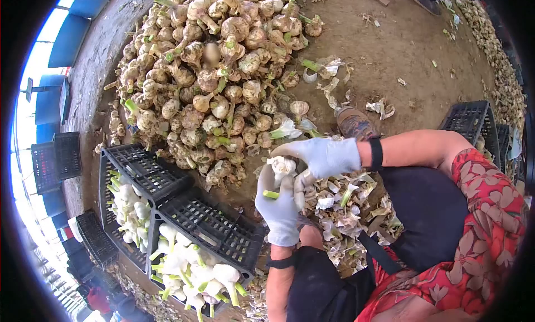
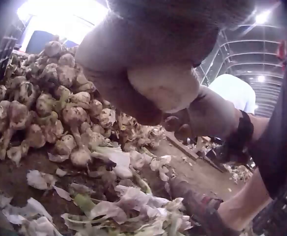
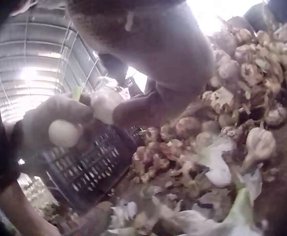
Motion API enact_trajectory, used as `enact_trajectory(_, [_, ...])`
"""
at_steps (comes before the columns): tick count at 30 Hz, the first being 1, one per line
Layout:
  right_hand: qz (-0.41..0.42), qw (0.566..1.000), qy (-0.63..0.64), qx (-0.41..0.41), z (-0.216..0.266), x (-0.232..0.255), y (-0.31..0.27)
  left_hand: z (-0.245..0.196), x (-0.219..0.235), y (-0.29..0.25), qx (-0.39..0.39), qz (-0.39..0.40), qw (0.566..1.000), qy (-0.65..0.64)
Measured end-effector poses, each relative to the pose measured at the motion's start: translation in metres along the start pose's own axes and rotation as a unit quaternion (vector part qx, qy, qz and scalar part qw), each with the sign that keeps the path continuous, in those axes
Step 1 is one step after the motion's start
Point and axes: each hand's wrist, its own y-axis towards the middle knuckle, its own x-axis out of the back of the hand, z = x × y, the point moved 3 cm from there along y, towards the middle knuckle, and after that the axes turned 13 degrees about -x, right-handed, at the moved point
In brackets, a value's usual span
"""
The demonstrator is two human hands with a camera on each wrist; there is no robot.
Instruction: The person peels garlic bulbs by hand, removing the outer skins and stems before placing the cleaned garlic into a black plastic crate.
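Observation:
Both hands meet in front of the person's knees, in pale, soiled work gloves. The left hand [image 1: 277, 210] grips a whitish garlic bulb [image 1: 282, 166], whose pale side [image 2: 165, 87] bulges between the fingers in the left wrist view. A cut green stem [image 1: 271, 194] pokes out of the left glove. In the right wrist view, a second round white piece [image 3: 65, 133] shows at the left hand's fingers. From the other side, the right hand [image 1: 329, 157] pinches the bulb, thumb and fingers bent about it. Gloves cover part of the bulb.
A big heap of unpeeled garlic [image 1: 206, 82] lies ahead. Black crates [image 1: 209, 224] at the left hold peeled white bulbs [image 1: 192, 272] with green stems. Loose skins [image 1: 351, 210] litter the ground between the person's feet, near a shoe [image 1: 355, 124]. Another black crate [image 1: 471, 121] stands at the right.

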Motion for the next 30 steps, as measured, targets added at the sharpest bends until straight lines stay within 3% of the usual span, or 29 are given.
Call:
enact_trajectory(3, [-0.030,1.000,0.009,0.006,-0.003,-0.008,0.003,-0.018,-0.009,0.001,0.174,-0.003,0.958,-0.226])
enact_trajectory(7, [-0.066,0.997,-0.013,0.035,-0.004,-0.004,0.000,-0.028,-0.005,0.000,0.246,0.069,0.939,-0.230])
enact_trajectory(8, [-0.062,0.997,-0.020,0.033,-0.003,0.001,-0.002,-0.023,-0.001,0.001,0.225,0.071,0.955,-0.181])
enact_trajectory(11, [-0.010,1.000,-0.001,-0.007,-0.001,0.012,-0.006,-0.022,0.005,0.005,0.046,0.059,0.997,-0.018])
enact_trajectory(13, [0.037,0.998,-0.016,-0.050,-0.005,0.017,-0.006,-0.033,0.001,0.004,0.004,0.048,0.998,-0.033])
enact_trajectory(15, [0.018,0.999,-0.049,-0.012,-0.006,0.014,-0.008,-0.039,-0.007,0.002,-0.011,0.039,0.997,-0.059])
enact_trajectory(16, [0.009,0.998,-0.066,0.007,-0.006,0.014,-0.009,-0.035,-0.007,0.005,-0.077,0.049,0.996,-0.014])
enact_trajectory(19, [0.048,0.991,-0.111,-0.048,-0.004,0.019,-0.010,-0.042,-0.009,0.009,-0.102,0.096,0.989,0.046])
enact_trajectory(22, [0.031,0.992,-0.121,-0.025,-0.007,0.018,-0.013,-0.044,-0.011,0.012,-0.140,0.128,0.980,0.055])
enact_trajectory(28, [0.075,0.994,-0.065,-0.042,-0.007,0.021,-0.021,-0.042,-0.016,0.009,-0.160,0.120,0.977,0.077])
enact_trajectory(30, [0.045,0.999,-0.016,-0.016,-0.013,0.018,-0.021,-0.039,-0.018,0.007,-0.148,0.091,0.982,0.068])
